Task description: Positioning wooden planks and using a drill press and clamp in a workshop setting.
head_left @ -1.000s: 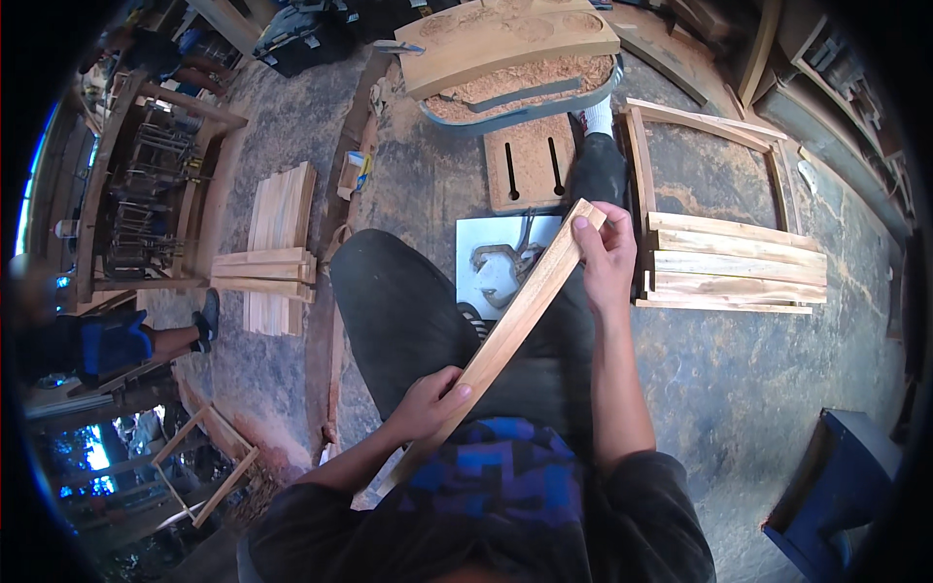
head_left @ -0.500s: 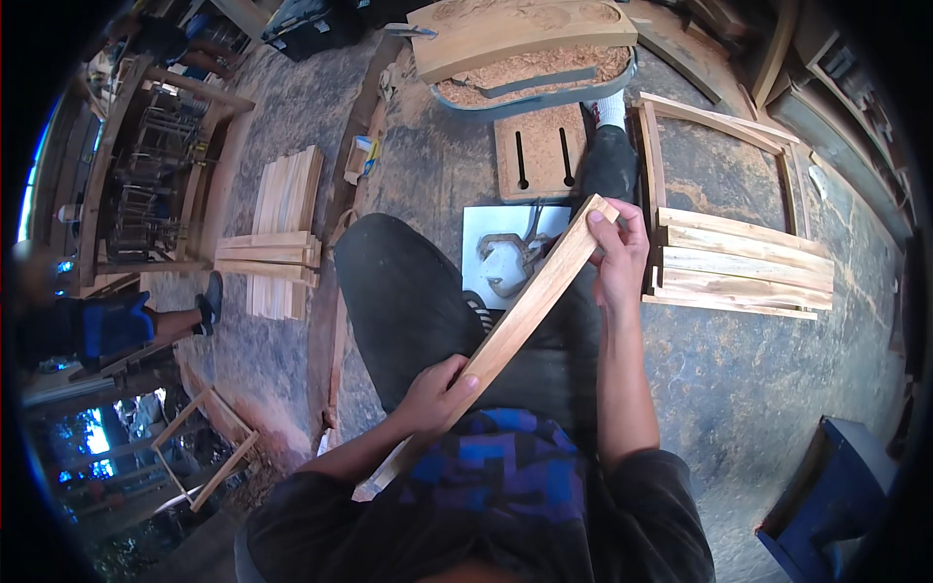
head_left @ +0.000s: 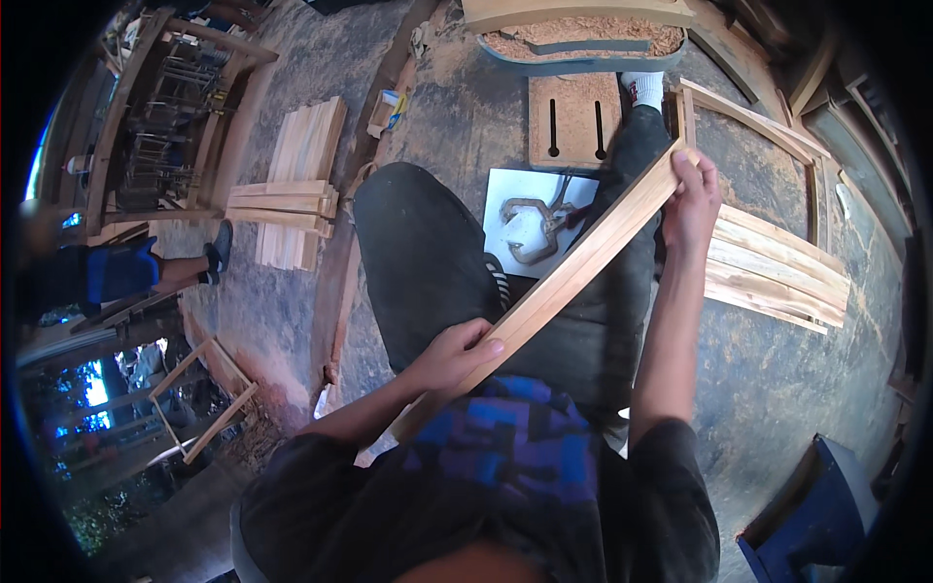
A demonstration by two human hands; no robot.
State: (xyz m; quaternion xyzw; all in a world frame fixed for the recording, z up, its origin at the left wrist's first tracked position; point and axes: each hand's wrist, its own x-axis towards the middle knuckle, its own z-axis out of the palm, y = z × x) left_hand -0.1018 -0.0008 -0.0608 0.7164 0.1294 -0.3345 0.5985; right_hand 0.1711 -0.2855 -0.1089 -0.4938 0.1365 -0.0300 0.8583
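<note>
A long, narrow wooden board (head_left: 593, 251) slants across my lap, its far end up to the right. My right hand (head_left: 692, 199) grips that far end, thumb on top and fingers curled round the edge. Nearer my body, my left hand (head_left: 455, 356) is closed round the lower part of the same board. Beyond the board, between my legs, a metal C-clamp (head_left: 530, 233) lies on a white square sheet (head_left: 501, 185). Part of the sheet is covered by my right leg and the board.
Several wooden boards (head_left: 773, 262) lie at right beside a wooden frame (head_left: 753, 121). At left are stacked slats (head_left: 301, 146) with crosswise pieces (head_left: 282, 199). Ahead stands a slotted wooden base (head_left: 575, 107) beneath a sawdust-covered machine (head_left: 583, 66). A blue metal object (head_left: 812, 515) sits lower right. Another person's leg (head_left: 185, 270) shows at left.
Both hands have shifted to the right with the board, the right hand farther out and forward. The view has moved too, so the surroundings sit differently. My grip stays on the board.
</note>
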